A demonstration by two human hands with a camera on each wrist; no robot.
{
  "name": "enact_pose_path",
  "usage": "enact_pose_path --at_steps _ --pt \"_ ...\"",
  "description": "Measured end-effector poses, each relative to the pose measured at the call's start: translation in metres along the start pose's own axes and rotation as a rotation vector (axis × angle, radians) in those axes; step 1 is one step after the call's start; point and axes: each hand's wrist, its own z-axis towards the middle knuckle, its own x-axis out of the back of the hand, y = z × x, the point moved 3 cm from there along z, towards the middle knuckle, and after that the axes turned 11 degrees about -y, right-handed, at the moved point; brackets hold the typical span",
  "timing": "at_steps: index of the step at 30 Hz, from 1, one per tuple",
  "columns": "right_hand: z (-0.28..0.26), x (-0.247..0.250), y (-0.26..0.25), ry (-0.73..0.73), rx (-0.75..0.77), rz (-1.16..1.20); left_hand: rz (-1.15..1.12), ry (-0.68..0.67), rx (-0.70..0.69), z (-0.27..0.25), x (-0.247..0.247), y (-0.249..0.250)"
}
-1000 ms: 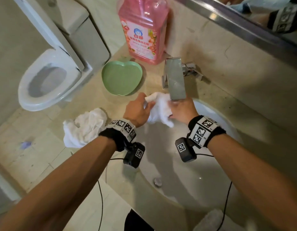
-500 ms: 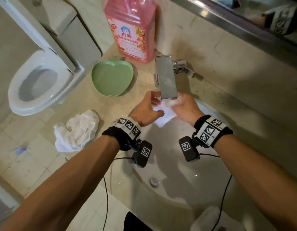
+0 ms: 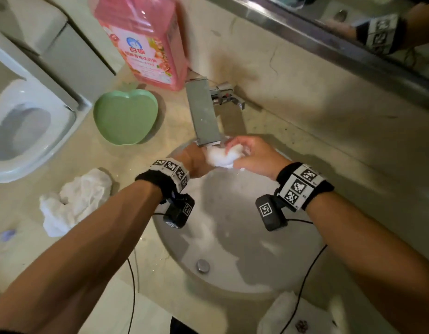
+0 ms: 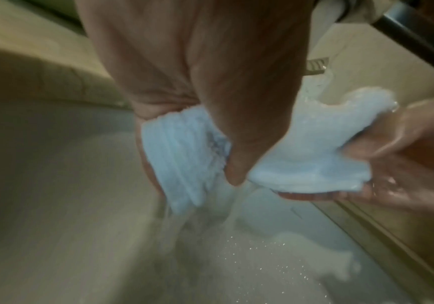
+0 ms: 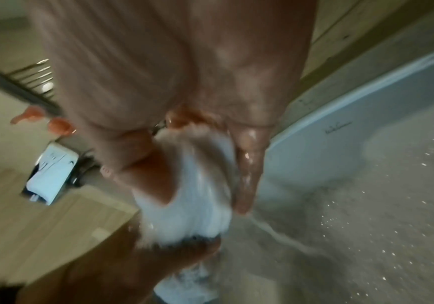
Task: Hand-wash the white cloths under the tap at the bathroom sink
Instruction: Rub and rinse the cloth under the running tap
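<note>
You've got both hands clamped on the one wet white cloth (image 3: pixel 222 155), right under the tap (image 3: pixel 205 114): your left hand (image 3: pixel 194 160) has its thumb pressed across a bunched fold, your right hand (image 3: pixel 254 155) pinches the other end, fingers curled and dripping. That's a firm two-handed grip, with water streaming off the bottom into the sink (image 3: pixel 269 266).

Out on the bench (image 3: pixel 160 155), a second white cloth (image 3: pixel 73 201) lies crumpled to your left, not yet under the water by the look of it, and a third pale bundle (image 3: pixel 281 312) lies at the near rim. A green apple-shaped dish (image 3: pixel 125 116) sits beside the pink detergent bottle (image 3: pixel 146 39).

Watch the splash: the cloth is held high against the spout, so hard wringing could, I'd judge, throw spray over the bench and onto the wrist cameras and their cables. A slack pinch could drop it over the drain plug (image 3: pixel 203 265).

The bottle's label reads 白猫; the smaller print is too blurred to read.
</note>
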Motion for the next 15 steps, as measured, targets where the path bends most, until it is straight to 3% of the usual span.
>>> enact_pose_path --at_steps 1,3,6,8,11,15 --pt "0.0 0.002 0.004 -0.034 -0.053 0.049 0.019 0.052 -0.019 -0.001 0.003 -0.001" --pt "0.002 -0.001 0.013 -0.109 -0.136 0.171 0.005 0.152 0.093 -0.005 0.008 -0.009" --pt "0.011 -0.018 0.009 -0.138 -0.18 0.126 0.017 0.211 0.218 -0.014 0.011 -0.014" --pt "0.02 -0.03 0.002 -0.124 -0.164 -0.054 0.042 0.221 0.203 -0.017 0.015 -0.009" --pt "0.032 -0.039 -0.005 -0.075 -0.145 -0.453 0.345 0.163 0.192 -0.021 0.016 -0.001" --pt "0.04 -0.045 -0.011 -0.024 -0.094 -0.88 0.367 0.14 0.246 -0.022 0.013 0.003"
